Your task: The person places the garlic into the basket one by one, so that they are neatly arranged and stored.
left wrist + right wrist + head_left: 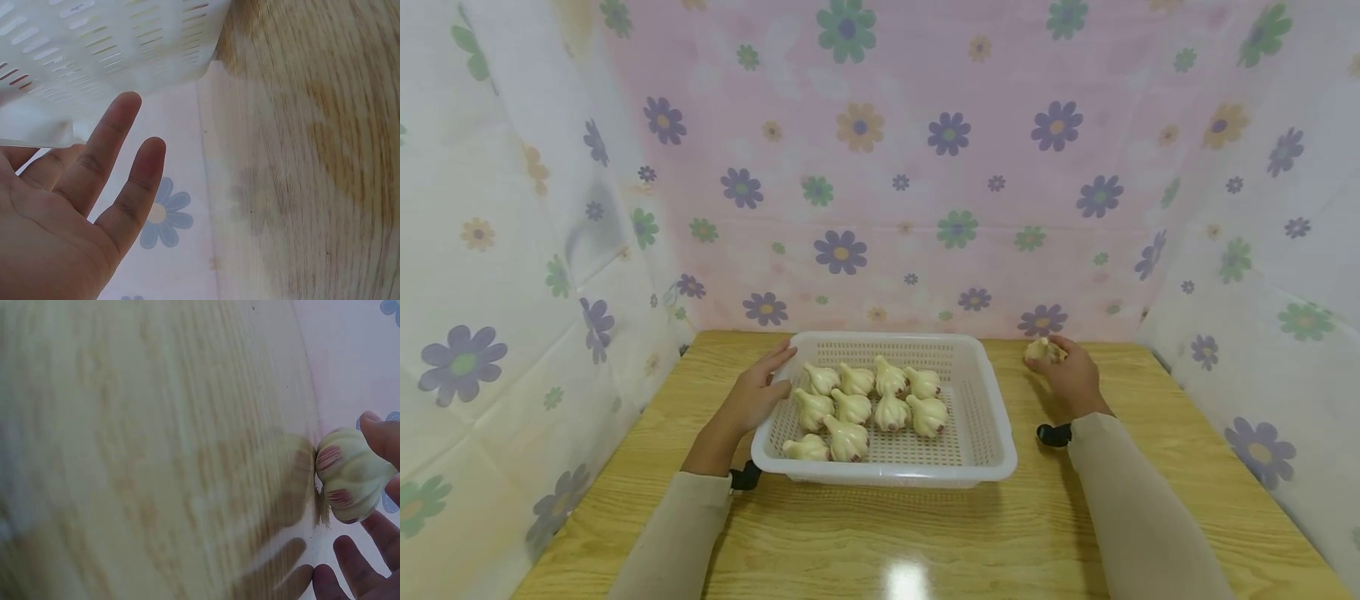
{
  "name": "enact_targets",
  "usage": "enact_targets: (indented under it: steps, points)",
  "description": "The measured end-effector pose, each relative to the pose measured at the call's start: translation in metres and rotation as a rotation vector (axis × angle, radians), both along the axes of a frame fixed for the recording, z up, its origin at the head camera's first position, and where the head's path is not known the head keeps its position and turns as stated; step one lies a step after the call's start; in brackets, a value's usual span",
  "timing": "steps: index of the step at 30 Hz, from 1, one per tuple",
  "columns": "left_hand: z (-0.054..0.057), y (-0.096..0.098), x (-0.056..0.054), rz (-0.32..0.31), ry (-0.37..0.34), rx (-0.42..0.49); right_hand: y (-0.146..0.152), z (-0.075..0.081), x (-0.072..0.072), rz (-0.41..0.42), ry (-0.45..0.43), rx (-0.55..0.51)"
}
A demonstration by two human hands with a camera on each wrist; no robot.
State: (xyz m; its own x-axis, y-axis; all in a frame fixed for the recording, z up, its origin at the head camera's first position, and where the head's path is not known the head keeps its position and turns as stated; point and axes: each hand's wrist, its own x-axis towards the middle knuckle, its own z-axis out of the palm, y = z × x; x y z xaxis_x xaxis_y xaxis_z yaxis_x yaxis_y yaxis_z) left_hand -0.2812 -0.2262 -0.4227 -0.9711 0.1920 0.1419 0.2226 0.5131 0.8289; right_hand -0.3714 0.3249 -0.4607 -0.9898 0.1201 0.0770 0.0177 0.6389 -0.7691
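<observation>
A white plastic basket [883, 475] with slotted sides stands mid-table with several garlic bulbs [847, 439] in its left and middle parts. At its left rim is my left hand [760, 396], thumb over the edge. In the left wrist view, two extended fingers [103, 147] lie below the rim beside the outer wall [144, 37]. Far to the right, my right hand [1075, 379] holds one garlic bulb [1042, 350] between thumb and fingers, low at the table's back. That bulb [351, 472] shows pink streaks near its base in the right wrist view, right at the tabletop.
The wood-grain table [880, 533] ends at the back against a pink flowered cloth [895, 275]. Flowered cloths also hang along the left side [497, 292] and the right side [1262, 333]. A dark wrist strap piece [1054, 435] shows beside the right sleeve.
</observation>
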Motion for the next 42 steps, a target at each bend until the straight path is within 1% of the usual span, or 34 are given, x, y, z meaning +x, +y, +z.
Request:
enact_targets:
  steps: [8, 14, 20, 27, 32, 36, 42]
  points:
    - [0.0, 0.001, -0.001, -0.004, -0.009, 0.012, -0.004, 0.006, 0.003, -0.003, -0.003, 0.101]
    - [0.002, 0.002, 0.0, -0.004, -0.013, 0.014, -0.006, 0.011, 0.004, -0.021, -0.032, 0.144]
    - [0.002, 0.003, -0.001, -0.012, -0.009, 0.025, -0.007, 0.013, 0.007, -0.035, -0.01, 0.169]
    - [0.005, 0.004, 0.001, -0.019, -0.003, 0.036, -0.008, 0.014, 0.012, -0.05, -0.002, 0.16]
    - [0.004, 0.004, 0.002, -0.016, -0.012, 0.039, -0.007, 0.014, 0.013, -0.05, -0.034, 0.12]
    - [0.003, 0.003, 0.002, -0.014, -0.014, 0.037, -0.007, 0.012, 0.016, -0.073, -0.054, 0.09]
    - [0.003, 0.003, 0.003, -0.012, -0.016, 0.029, -0.016, 0.012, 0.026, -0.103, -0.082, 0.089]
